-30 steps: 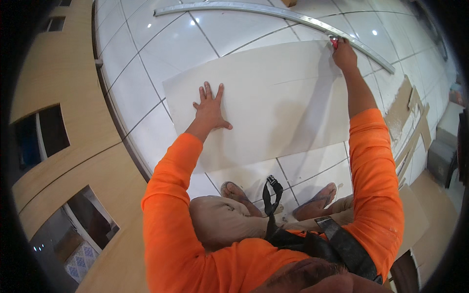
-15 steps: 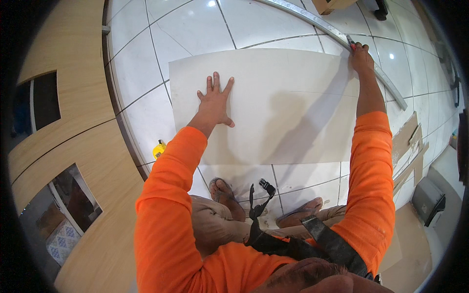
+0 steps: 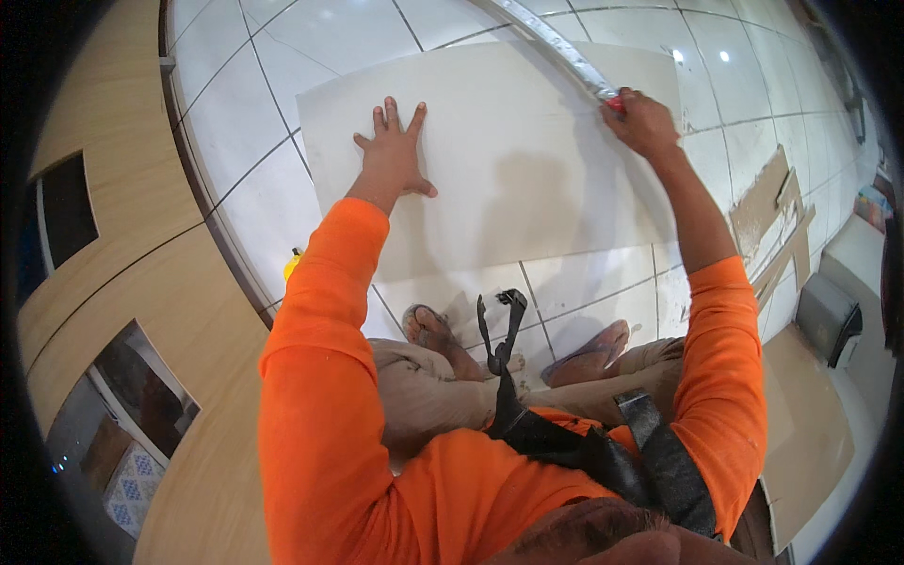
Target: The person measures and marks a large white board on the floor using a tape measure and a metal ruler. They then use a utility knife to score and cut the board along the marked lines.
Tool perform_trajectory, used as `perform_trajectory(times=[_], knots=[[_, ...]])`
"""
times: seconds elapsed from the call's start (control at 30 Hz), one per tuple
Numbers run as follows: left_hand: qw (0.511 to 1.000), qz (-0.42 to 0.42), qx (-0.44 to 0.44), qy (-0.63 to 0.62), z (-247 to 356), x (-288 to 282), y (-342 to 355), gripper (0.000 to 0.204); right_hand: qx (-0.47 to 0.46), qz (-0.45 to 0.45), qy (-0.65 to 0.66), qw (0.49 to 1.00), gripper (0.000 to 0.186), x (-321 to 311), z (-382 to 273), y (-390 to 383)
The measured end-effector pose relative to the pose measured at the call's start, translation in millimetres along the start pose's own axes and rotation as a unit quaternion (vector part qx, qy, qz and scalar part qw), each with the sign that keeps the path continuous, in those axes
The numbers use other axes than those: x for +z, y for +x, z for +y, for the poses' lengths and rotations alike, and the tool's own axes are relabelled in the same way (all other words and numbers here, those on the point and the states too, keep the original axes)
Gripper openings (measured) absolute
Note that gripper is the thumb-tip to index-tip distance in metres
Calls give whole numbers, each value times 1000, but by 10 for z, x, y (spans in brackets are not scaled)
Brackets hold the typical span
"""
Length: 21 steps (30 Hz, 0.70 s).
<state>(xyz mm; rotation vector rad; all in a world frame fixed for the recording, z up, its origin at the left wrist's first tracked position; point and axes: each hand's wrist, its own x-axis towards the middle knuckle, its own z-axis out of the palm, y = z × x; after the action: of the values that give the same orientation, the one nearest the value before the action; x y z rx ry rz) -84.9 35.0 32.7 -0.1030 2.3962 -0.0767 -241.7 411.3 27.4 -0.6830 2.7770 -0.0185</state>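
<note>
Head view: scoring a big tile on the floor

Left hand (image 3: 394,158) lies flat with fingers spread on the pale tile (image 3: 508,179), pinning it; right hand (image 3: 643,122) is clenched around a red-tipped cutter (image 3: 613,102) set against a long metal straightedge (image 3: 551,42) near the tile's far right edge. Judged mid-cut, the next stroke needs steady pressure along the guide and the tile held still

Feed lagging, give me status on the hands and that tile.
Left hand flat on big tile. Right hand gripping red-tipped tool against metal straightedge. Nothing blocking.
</note>
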Motion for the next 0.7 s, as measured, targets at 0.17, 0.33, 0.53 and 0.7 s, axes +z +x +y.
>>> perform_trajectory(times=[0.17,0.33,0.53,0.7], knots=[[1000,17,-1,1,-6,97,108,144,39,52,110,992,38,231,-867,-268],[977,102,-21,-188,260,275,427,117,98,45,199,974,42,453,-1467,-317],[954,164,71,-240,753,224,579,109,176,72,315,930,43,589,-1458,-877],[942,201,99,-248,1023,37,757,120,236,55,312,918,68,899,-1621,-2067]])
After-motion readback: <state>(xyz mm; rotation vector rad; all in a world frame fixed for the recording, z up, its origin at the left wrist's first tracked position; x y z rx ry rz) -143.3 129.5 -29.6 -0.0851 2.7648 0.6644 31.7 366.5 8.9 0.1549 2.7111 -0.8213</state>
